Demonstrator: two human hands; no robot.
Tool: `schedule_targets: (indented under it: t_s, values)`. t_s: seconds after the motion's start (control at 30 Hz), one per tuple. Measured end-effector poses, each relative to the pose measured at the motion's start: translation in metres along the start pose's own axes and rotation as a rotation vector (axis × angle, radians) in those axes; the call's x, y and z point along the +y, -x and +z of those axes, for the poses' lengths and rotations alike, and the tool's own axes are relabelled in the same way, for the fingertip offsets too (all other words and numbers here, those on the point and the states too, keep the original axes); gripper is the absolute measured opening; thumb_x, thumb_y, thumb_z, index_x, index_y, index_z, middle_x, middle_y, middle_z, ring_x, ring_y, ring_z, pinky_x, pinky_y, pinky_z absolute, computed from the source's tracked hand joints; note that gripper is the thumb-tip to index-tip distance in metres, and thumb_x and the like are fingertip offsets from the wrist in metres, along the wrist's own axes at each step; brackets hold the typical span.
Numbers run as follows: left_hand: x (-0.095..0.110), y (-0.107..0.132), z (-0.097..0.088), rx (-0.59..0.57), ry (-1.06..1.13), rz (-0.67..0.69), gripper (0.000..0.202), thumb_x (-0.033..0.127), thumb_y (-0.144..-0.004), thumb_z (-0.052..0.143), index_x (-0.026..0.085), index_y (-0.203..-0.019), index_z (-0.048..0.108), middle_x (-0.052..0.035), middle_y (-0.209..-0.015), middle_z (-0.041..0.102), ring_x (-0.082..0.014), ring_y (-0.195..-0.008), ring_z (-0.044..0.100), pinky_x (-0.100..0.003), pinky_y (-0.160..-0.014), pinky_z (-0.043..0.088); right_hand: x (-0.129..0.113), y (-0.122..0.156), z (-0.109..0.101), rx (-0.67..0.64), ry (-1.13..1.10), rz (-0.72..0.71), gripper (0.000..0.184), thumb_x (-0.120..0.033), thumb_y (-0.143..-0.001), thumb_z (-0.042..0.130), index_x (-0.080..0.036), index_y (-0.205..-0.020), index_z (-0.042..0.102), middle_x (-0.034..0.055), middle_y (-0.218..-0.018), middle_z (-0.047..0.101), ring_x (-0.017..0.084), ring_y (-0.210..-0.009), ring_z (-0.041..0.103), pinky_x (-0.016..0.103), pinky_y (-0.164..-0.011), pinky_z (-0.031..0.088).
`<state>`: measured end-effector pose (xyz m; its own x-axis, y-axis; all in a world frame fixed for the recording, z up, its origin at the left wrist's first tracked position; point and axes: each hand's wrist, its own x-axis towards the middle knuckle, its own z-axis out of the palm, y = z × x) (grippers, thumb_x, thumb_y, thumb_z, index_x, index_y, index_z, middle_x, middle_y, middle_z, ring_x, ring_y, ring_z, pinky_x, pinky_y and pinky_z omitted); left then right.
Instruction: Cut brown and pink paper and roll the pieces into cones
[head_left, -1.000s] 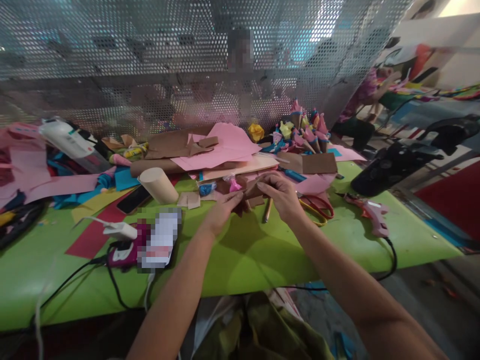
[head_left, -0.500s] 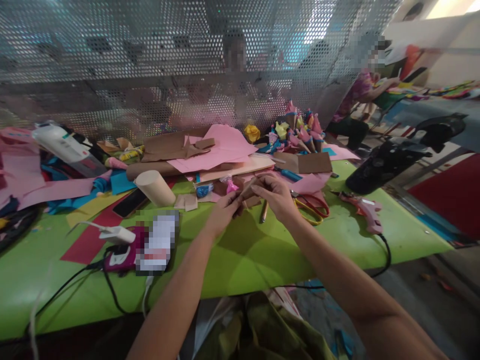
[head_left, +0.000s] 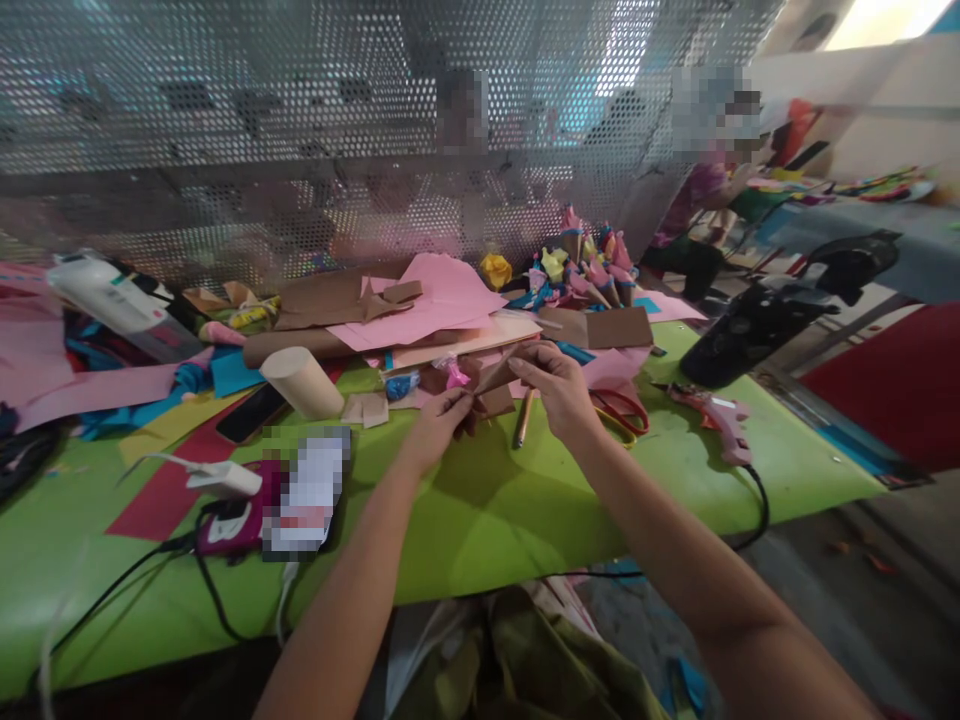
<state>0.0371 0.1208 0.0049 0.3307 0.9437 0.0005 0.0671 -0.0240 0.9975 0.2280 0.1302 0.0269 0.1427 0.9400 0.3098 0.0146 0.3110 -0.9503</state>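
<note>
A small piece of brown paper (head_left: 498, 374) is stretched between my two hands above the green tabletop (head_left: 480, 510). My left hand (head_left: 441, 425) pinches its lower left end, and my right hand (head_left: 553, 385) pinches the upper right end between thumb and fingers. Just below the right hand lies a pen-like stick (head_left: 524, 420). Scissors with red and yellow handles (head_left: 624, 412) rest to the right of that hand, partly hidden by it. Beyond the left hand are a pink wrapped bit (head_left: 454, 372) and a blue wrapped bit (head_left: 401, 385).
A glue gun (head_left: 724, 420) and a black bottle (head_left: 754, 335) stand at the right. At left are a phone (head_left: 309, 490), a purple power strip (head_left: 232, 525) and a cardboard tube (head_left: 301, 382). Behind lie pink paper sheets (head_left: 442, 285) and several paper cones (head_left: 600, 270). A person (head_left: 694, 220) sits beyond.
My hands have drawn slightly apart, and more of the brown paper shows between them. The whole view has shifted a little, so the table's things appear farther left.
</note>
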Motion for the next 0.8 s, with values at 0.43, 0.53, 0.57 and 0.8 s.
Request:
schedule_targets:
  t_s: [0.43, 0.53, 0.57, 0.8]
  values:
    - [0.0008, 0.0009, -0.0019, 0.202, 0.075, -0.041, 0.027, 0.046, -0.083, 0.068, 0.02, -0.086, 0.074, -0.0038, -0.077, 0.072, -0.0161, -0.071, 0.059, -0.027, -0.065, 0.04, -0.0006, 0.0023, 0.0022, 0.006, 0.013, -0.008, 0.024, -0.046, -0.071, 0.074, -0.023, -0.069, 0.068, 0.0035, -0.084, 0.061, 0.02, -0.081, 0.053, 0.031, -0.063, 0.041]
    - [0.001, 0.0023, 0.0002, 0.084, 0.021, -0.01, 0.041, 0.058, -0.086, 0.064, 0.018, -0.086, 0.073, -0.0036, -0.074, 0.069, -0.0153, -0.066, 0.055, -0.028, -0.065, 0.04, -0.0009, 0.0054, 0.0053, -0.032, 0.007, 0.005, 0.023, -0.044, -0.071, 0.075, -0.022, -0.069, 0.068, 0.0036, -0.086, 0.06, 0.02, -0.082, 0.054, 0.031, -0.064, 0.042]
    - [0.001, 0.0026, 0.0009, 0.037, 0.008, -0.001, 0.044, 0.061, -0.086, 0.063, 0.018, -0.085, 0.072, -0.0025, -0.07, 0.066, -0.0145, -0.063, 0.053, -0.028, -0.063, 0.039, -0.0007, 0.0062, 0.0063, -0.043, 0.003, 0.005, 0.022, -0.043, -0.072, 0.075, -0.022, -0.069, 0.068, 0.0037, -0.086, 0.06, 0.02, -0.082, 0.055, 0.032, -0.067, 0.043]
    - [-0.0005, 0.001, 0.0016, 0.052, -0.111, 0.039, 0.038, 0.056, -0.087, 0.062, 0.019, -0.084, 0.068, 0.0003, -0.068, 0.059, -0.0155, -0.068, 0.05, -0.027, -0.064, 0.036, 0.003, 0.0062, 0.0064, -0.054, 0.038, -0.01, 0.02, -0.041, -0.072, 0.075, -0.022, -0.069, 0.069, 0.0041, -0.092, 0.062, 0.021, -0.09, 0.058, 0.037, -0.083, 0.048]
